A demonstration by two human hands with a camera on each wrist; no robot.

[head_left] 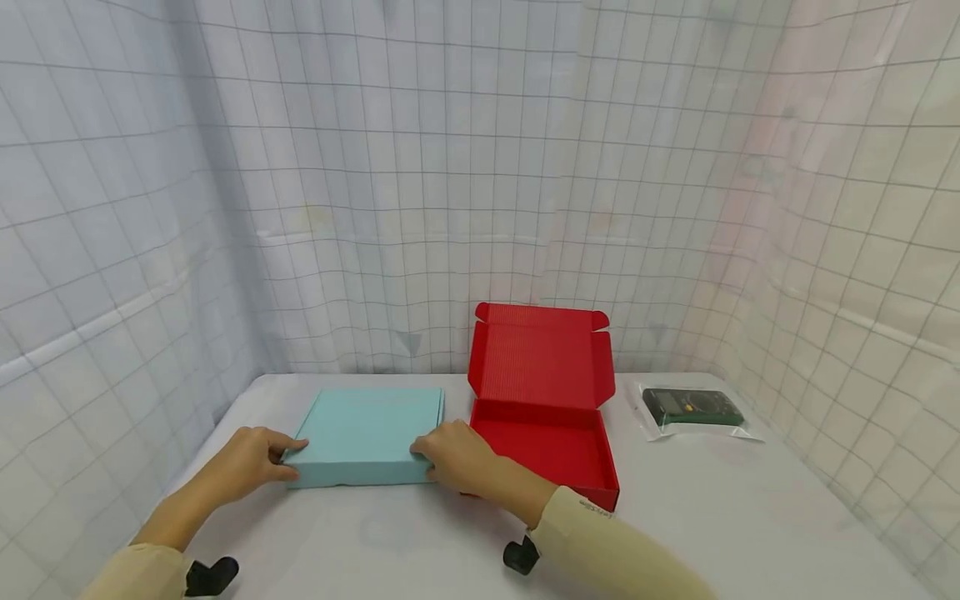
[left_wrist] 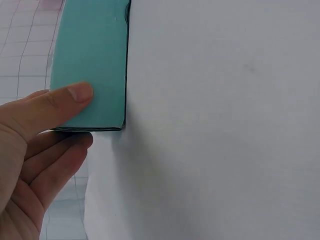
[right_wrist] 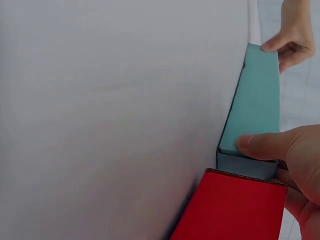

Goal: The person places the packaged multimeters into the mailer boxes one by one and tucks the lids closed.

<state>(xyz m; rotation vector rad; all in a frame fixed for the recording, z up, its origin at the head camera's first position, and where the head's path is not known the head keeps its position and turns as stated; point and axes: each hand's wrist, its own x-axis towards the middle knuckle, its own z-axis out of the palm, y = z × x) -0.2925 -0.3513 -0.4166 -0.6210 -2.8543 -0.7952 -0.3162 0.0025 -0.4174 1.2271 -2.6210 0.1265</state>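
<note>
white table [head_left: 750,500] — hands grip flat teal box [head_left: 367,433].

A white, smooth-topped desk [head_left: 720,508] fills the lower half of the head view, its far edge running across the middle of the frame. Behind and to both sides hangs a pale translucent curtain printed with a thin grey grid [head_left: 420,167], enclosing the desk on three sides; it falls in soft folds, and its grid lines bend with them. Light is even and diffuse, bluish at the upper left, faintly pink at the upper right.
</note>
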